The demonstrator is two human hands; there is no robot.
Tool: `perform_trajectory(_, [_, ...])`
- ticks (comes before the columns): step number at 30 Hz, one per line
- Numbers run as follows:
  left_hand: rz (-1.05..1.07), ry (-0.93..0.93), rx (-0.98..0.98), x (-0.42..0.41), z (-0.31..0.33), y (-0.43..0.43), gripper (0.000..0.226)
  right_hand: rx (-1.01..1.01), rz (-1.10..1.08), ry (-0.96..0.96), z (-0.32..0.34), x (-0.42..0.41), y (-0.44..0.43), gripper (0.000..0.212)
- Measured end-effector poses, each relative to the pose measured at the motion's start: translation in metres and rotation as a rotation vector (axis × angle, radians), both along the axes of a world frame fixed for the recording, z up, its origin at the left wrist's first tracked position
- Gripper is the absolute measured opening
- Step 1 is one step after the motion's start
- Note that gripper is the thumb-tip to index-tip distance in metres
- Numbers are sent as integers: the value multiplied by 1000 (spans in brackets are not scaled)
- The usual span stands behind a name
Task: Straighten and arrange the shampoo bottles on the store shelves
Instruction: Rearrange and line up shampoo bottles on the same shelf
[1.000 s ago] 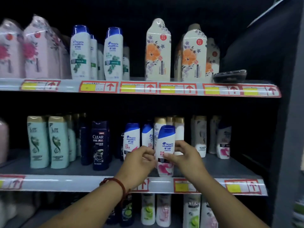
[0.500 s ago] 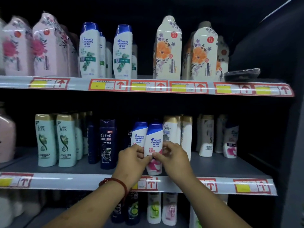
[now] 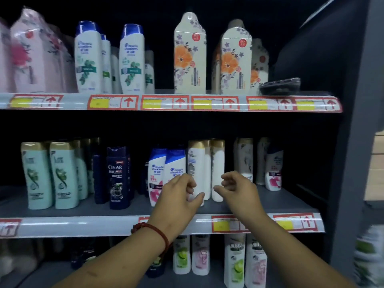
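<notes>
Two blue-capped bottles (image 3: pixel 166 169) are standing upright on the middle shelf (image 3: pixel 137 208), side by side near its centre, long axes vertical, caps up, printed fronts facing outward. They are smooth white plastic with tapered, slanted blue caps and pink flower labels. Just to their right, gold-capped bottles (image 3: pixel 217 169) are standing upright with plain white backs or sides turned outward; they are slim and rounded. The left hand (image 3: pixel 178 198), with a red bead bracelet (image 3: pixel 153 229) at the wrist, is hovering in front of the right blue-capped bottle, fingers loosely curled, thumb extended, gripping nothing; contact cannot be determined. The right hand (image 3: pixel 239 190) is hovering before the gold-capped bottles, fingers loosely curled, holding nothing. A glossy grey price rail (image 3: pixel 83 225) is edging the shelf.
</notes>
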State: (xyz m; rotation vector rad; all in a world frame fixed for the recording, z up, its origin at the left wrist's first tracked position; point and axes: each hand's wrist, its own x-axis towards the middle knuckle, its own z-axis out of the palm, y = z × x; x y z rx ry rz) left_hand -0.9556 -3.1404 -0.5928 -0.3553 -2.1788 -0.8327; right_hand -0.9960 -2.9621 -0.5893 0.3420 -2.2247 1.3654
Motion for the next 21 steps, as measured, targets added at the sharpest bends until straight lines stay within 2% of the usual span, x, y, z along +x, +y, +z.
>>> perform_trajectory(7, [-173, -95, 4, -34, 3, 80, 24, 7, -175, 52, 0, -21, 74, 32])
perform_trajectory(11, [-269, -204, 54, -73, 1, 134, 20, -11, -299, 6, -1, -49, 122, 41])
perform_trajectory(15, [-304, -338, 70, -116, 3, 183, 29, -110, -326, -115, 1, -83, 161, 46])
perform_trajectory(18, [-268, -421, 71, -150, 1, 212, 24, -200, -285, -184, 3, -104, 178, 54])
perform_trajectory(21, [-225, -490, 95, -175, -1, 231, 22, -262, -238, -234, 1, -124, 189, 49])
